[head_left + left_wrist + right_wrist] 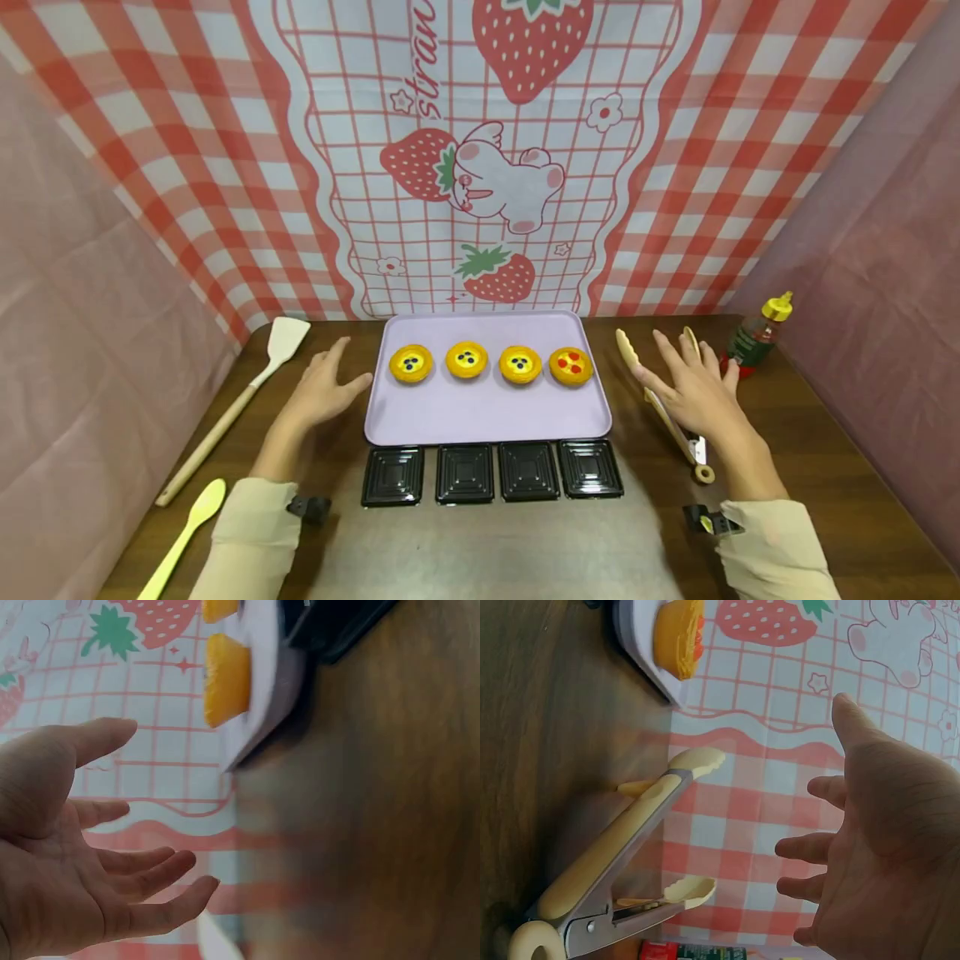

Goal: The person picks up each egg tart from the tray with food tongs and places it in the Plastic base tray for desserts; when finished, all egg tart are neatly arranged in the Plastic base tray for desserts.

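Observation:
My left hand [321, 390] hovers beside the left edge of a lilac tray [487, 417], fingers spread and holding nothing. Over the cream-coloured tongs [628, 350] to the tray's right is my right hand [697, 392], its fingers also apart; in the right wrist view the tongs [615, 855] stand open, separate from the palm. A row of egg tarts lies on the tray: three with dark blue berries [467, 360] and one with red pieces [572, 367] at the right end. Several black square plastic trays [465, 473] line up along the lilac tray's front edge.
A white spatula [285, 340] with a wooden handle and a yellow spoon [206, 502] lie at the left. At the back right stands a red sauce bottle [752, 342] with a yellow cap. A grey mat [480, 550] covers the front; a strawberry-print cloth [480, 275] hangs behind.

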A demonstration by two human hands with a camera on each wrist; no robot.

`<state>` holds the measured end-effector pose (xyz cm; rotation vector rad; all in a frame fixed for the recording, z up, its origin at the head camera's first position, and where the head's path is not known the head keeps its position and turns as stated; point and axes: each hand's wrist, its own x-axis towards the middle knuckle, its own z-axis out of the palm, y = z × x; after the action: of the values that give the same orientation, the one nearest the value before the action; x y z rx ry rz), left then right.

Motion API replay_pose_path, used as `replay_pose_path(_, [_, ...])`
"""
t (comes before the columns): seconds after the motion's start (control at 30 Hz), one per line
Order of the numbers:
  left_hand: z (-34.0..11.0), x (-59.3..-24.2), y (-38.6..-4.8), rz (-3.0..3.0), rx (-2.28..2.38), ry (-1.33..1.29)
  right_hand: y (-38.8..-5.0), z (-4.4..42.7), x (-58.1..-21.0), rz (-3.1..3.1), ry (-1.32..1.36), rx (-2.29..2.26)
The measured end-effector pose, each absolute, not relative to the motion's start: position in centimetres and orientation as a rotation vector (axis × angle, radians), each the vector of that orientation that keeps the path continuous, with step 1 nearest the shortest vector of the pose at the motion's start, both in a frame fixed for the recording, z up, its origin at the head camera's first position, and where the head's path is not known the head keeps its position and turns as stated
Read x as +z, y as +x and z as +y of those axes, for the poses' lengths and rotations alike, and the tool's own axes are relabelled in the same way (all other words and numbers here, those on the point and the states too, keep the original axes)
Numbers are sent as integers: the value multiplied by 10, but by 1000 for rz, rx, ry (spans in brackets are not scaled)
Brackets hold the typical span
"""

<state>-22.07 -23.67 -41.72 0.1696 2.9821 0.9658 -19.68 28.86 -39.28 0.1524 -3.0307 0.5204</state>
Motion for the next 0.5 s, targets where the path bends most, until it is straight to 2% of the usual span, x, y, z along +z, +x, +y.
replay_pose_path(0.3, [-229, -446, -234, 2573, 1423, -122, -198, 298, -404, -3037, 142, 500])
replay_pose_path(0.5, [-224, -457, -241, 2515, 1483, -116, -199, 302, -411, -3008, 116, 485])
